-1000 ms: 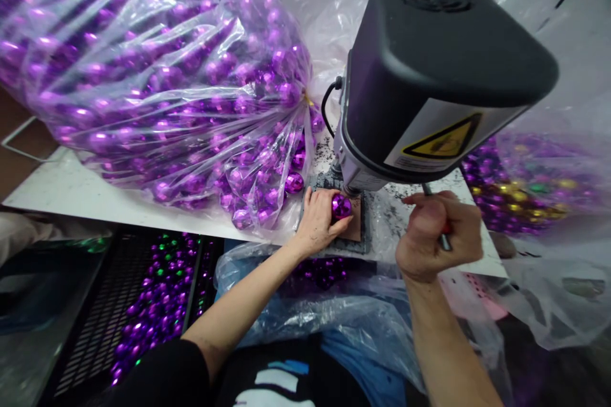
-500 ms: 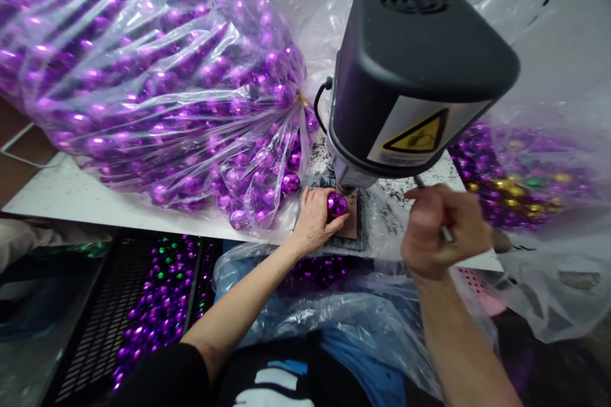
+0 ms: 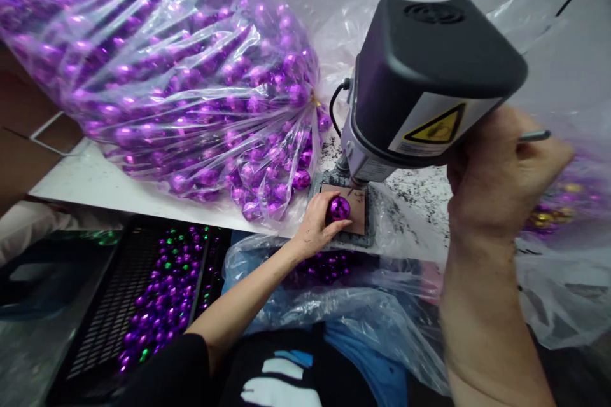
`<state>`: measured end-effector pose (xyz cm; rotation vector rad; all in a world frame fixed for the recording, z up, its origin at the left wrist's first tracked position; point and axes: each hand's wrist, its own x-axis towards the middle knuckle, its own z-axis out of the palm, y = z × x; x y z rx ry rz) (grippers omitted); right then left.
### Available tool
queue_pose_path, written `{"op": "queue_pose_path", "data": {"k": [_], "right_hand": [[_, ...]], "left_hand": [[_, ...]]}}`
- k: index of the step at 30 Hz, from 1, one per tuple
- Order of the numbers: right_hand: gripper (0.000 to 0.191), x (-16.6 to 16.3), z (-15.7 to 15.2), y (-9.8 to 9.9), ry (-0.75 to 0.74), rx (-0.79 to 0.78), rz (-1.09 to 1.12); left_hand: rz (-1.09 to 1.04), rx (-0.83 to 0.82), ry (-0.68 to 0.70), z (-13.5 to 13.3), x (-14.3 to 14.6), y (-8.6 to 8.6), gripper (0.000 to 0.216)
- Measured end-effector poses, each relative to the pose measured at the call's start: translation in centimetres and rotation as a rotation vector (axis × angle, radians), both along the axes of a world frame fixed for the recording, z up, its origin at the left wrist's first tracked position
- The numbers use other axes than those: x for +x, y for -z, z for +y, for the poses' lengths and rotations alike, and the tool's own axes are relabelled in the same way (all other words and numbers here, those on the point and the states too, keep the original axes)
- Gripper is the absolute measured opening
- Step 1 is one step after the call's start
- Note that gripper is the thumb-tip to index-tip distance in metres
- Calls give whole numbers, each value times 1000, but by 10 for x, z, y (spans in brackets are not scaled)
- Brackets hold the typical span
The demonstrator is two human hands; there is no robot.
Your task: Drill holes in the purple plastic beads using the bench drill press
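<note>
At nine o'clock a clear bag of purple balls (image 3: 181, 95) slumps on the table (image 3: 95, 181). Centre, the left hand (image 3: 319, 221) pinches a purple ball (image 3: 339, 208) on the drill press (image 3: 420, 82) plate. It looks light, slick and thin-shelled: grip its sides gently. At three o'clock the right hand (image 3: 501, 172) is clenched round the feed lever (image 3: 534, 135).

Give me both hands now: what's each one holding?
Left hand: closed on the purple ball, pressed to the plate under the drill.
Right hand: closed on the metal lever.
</note>
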<state>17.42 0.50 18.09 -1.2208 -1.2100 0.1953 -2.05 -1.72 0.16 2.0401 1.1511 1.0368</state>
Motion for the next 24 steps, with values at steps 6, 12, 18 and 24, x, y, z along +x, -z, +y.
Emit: {"op": "queue_pose_path", "data": {"k": [6, 12, 18, 24], "right_hand": [[48, -2, 6, 2, -13, 64, 79], [49, -1, 8, 3, -23, 59, 80], [47, 1, 9, 5, -39, 76, 88], [47, 1, 8, 7, -24, 88, 83]], "left_hand": [[-118, -76, 3, -26, -19, -6, 65], [-224, -190, 10, -46, -31, -12, 58], [-183, -137, 58, -58, -38, -13, 54], [-78, -97, 146, -76, -52, -10, 54]]}}
